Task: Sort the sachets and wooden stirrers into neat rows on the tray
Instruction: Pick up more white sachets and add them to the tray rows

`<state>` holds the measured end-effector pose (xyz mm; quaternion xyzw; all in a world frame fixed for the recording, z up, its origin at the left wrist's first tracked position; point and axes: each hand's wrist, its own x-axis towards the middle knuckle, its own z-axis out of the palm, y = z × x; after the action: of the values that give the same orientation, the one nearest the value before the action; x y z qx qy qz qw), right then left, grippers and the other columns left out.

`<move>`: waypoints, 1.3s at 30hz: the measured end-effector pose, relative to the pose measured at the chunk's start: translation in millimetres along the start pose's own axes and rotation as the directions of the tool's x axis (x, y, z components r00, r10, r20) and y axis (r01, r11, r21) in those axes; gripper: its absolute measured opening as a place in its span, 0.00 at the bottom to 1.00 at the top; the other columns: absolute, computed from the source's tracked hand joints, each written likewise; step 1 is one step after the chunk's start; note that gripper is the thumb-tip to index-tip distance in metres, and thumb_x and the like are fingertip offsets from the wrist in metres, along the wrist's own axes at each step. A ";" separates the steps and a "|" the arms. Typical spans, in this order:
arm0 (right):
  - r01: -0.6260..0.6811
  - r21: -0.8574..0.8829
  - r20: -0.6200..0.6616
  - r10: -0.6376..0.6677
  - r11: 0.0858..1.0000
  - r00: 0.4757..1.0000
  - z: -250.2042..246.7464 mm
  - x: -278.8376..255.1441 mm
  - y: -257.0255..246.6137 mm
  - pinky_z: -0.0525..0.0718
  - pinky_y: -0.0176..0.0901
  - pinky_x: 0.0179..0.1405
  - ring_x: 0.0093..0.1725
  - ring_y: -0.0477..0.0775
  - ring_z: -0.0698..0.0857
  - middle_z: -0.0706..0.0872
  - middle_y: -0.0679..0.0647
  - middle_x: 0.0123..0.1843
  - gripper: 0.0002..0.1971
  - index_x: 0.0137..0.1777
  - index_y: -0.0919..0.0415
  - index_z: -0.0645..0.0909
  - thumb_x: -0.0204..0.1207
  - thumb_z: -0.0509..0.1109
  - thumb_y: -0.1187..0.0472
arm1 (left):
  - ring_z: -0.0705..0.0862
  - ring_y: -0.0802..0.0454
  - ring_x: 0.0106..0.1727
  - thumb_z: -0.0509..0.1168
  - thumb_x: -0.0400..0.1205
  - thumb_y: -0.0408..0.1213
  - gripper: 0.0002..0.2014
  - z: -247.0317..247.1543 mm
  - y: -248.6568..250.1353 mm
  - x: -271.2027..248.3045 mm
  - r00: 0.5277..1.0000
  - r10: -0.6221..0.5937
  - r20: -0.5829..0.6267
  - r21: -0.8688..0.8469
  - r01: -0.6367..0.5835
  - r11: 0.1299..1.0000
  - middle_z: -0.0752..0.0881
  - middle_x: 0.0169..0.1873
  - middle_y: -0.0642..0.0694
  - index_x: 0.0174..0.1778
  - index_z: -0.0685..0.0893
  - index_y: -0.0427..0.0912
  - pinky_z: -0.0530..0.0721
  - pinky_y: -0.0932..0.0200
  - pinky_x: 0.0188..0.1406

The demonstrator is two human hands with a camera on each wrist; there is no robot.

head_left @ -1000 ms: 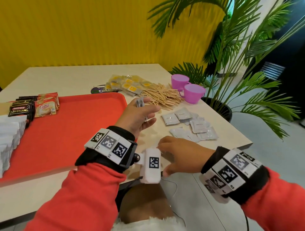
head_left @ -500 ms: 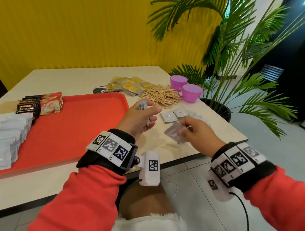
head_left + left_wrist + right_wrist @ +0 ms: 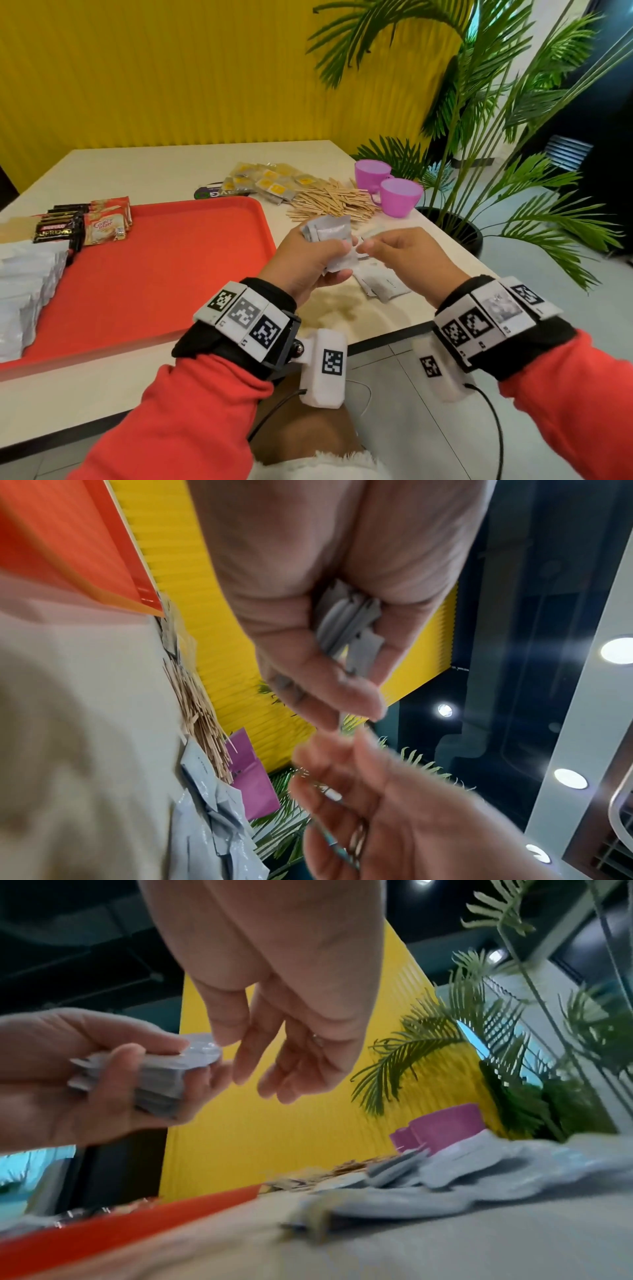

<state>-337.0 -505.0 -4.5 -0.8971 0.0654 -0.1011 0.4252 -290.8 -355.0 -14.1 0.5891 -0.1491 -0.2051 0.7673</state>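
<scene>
Flat plastic tray point(image 3: 164, 274): orange-red, plain.
Small foil sachets in stack point(image 3: 330, 229): silver-grey.
Loose foil sachets on table point(image 3: 383, 287): silver-grey, faint dark print.
Thin wooden stirrers point(image 3: 329, 204): pale tan.
Clear packets point(image 3: 270, 183): yellow labels.
Round plastic cups point(image 3: 399, 197): magenta-pink.
Ribbed wall point(image 3: 171, 75): bright yellow.
Table top point(image 3: 120, 171): cream.
Long sleeves point(image 3: 191, 421): red.
Wrist bands point(image 3: 243, 313): black, white tags with black square codes.
Stick packets on tray point(image 3: 58, 229): black, red and white lettering.

Sachets point(image 3: 329, 230) in left-hand point(image 3: 305, 263) grip: glossy silver foil. Stirrers point(image 3: 329, 205) beyond grip: pale matt wood. Tray point(image 3: 154, 274) left of grip: smooth orange plastic.
</scene>
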 end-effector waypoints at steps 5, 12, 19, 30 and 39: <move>0.122 -0.622 0.296 0.088 0.773 0.951 -13.9 -16.1 33.4 0.70 0.41 0.70 0.70 0.49 0.73 0.75 0.50 0.74 0.22 0.70 0.53 0.75 0.77 0.66 0.52 | 0.85 0.53 0.46 0.60 0.79 0.21 0.13 -7.1 0.6 2.4 0.997 0.026 -0.066 -0.030 -0.028 0.999 0.87 0.44 0.45 0.52 0.80 0.44 0.86 0.64 0.32; 0.232 -0.581 0.346 -0.021 0.780 0.938 -15.9 -41.6 66.8 0.71 0.33 0.67 0.68 0.43 0.73 0.72 0.40 0.70 0.28 0.74 0.45 0.71 0.73 0.73 0.54 | 0.80 0.54 0.41 0.69 0.76 0.26 0.14 -8.8 -0.5 5.1 0.999 0.015 -0.048 -0.079 -0.019 0.997 0.77 0.41 0.46 0.51 0.79 0.47 0.86 0.61 0.38; 0.270 -0.454 0.229 -0.182 0.849 0.956 -17.2 -42.0 72.9 0.77 0.30 0.50 0.47 0.43 0.81 0.80 0.37 0.44 0.10 0.53 0.55 0.89 0.74 0.72 0.65 | 0.80 0.55 0.39 0.72 0.74 0.27 0.14 -7.0 -4.8 3.2 1.000 -0.002 -0.016 -0.036 0.001 0.999 0.75 0.40 0.48 0.49 0.78 0.47 0.85 0.65 0.34; 0.205 -0.214 -0.294 -0.263 0.955 0.919 2.6 -16.5 12.1 0.74 0.28 0.39 0.37 0.46 0.78 0.81 0.46 0.37 0.07 0.52 0.59 0.86 0.76 0.70 0.64 | 0.79 0.54 0.40 0.71 0.76 0.33 0.11 7.4 -11.6 0.6 0.996 -0.078 0.039 -0.012 0.078 0.997 0.80 0.42 0.47 0.50 0.77 0.46 0.85 0.64 0.37; 0.140 0.054 0.091 -0.144 0.989 0.985 9.3 -26.7 8.3 0.82 0.33 0.54 0.50 0.36 0.84 0.84 0.39 0.47 0.22 0.56 0.50 0.82 0.64 0.80 0.67 | 0.83 0.52 0.41 0.67 0.78 0.33 0.09 0.6 -5.7 0.3 0.995 -0.092 -0.040 -0.065 0.089 0.994 0.81 0.45 0.42 0.52 0.80 0.48 0.86 0.62 0.28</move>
<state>-361.0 -497.8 -20.1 -0.8929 -0.0213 -0.0899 0.4406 -291.6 -357.0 -19.5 0.5749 -0.0993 -0.2317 0.7784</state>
